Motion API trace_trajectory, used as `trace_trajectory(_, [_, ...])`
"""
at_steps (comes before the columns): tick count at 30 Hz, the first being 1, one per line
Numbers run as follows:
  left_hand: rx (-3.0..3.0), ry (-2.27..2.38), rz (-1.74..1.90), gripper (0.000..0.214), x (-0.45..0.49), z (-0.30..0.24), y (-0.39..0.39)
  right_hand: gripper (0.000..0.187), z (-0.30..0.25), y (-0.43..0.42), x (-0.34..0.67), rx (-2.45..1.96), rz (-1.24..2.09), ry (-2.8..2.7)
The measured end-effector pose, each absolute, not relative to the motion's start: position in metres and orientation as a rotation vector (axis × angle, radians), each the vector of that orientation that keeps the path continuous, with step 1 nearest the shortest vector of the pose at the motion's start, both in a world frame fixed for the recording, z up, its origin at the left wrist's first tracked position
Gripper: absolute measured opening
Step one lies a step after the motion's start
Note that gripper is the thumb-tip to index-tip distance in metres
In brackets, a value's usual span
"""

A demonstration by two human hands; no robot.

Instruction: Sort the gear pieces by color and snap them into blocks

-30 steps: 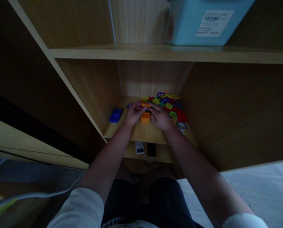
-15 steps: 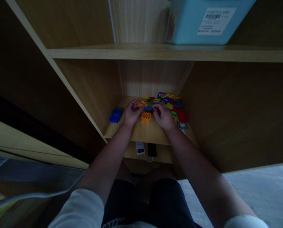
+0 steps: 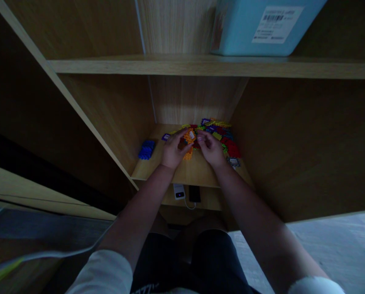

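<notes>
Both hands reach into a low wooden shelf compartment (image 3: pixel 158 167). My left hand (image 3: pixel 172 150) pinches an orange toothed plastic piece (image 3: pixel 189 135), held up at the fingertips. My right hand (image 3: pixel 211 149) is curled close beside it, fingertips nearly touching the same orange piece; what it holds I cannot make out. Under the hands an orange block stack (image 3: pixel 188 154) rests on the shelf. A heap of red, yellow, green and purple interlocking pieces (image 3: pixel 223 136) lies behind and to the right of my right hand.
A blue block stack (image 3: pixel 147 149) sits at the left of the compartment. A purple piece (image 3: pixel 165 136) lies behind my left hand. A light blue labelled bin (image 3: pixel 262 26) stands on the shelf above. A white device (image 3: pixel 179 191) and a dark one (image 3: pixel 195 193) lie below.
My left hand has lifted the orange piece off the orange stack and turned it up; my right hand moved slightly back toward it. The view shifted a little left.
</notes>
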State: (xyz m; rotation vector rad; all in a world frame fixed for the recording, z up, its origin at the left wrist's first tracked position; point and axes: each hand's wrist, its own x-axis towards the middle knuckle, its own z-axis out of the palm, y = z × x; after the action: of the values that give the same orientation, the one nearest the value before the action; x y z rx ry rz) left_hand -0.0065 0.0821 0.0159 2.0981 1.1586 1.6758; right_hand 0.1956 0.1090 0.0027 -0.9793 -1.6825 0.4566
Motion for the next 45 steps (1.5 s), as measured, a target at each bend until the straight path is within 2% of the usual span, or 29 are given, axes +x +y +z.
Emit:
trace_trajectory(6, [2.171, 1.123, 1.579, 0.054, -0.004, 0.019, 0.078, 0.053, 0.0, 0.11, 0.195, -0.983, 0.473, -1.67])
trace_trajectory(18, [2.387, 1.134, 1.732, 0.059, -0.004, 0.008, 0.086, 0.051, 0.0, 0.112, 0.191, -0.932, 0.662, -1.493])
trace_trajectory(24, [2.337, 1.15, 1.78, 0.056, -0.005, 0.007, 0.089, 0.045, -0.001, 0.117, 0.192, -0.884, 0.765, -1.373])
trace_trajectory(34, [2.289, 1.131, 1.751, 0.053, -0.005, 0.005, 0.09, 0.05, -0.001, 0.121, 0.187, -0.82, 0.929, -1.335])
trace_trajectory(39, [2.199, 1.111, 1.817, 0.052, -0.004, 0.008, 0.09, 0.047, -0.008, 0.133, 0.194, -0.855, 0.877, -1.214])
trace_trajectory(45, [1.987, 1.204, 1.873, 0.032, -0.007, 0.001, 0.101, 0.038, -0.016, 0.141, 0.204, -1.081, 0.629, -1.189])
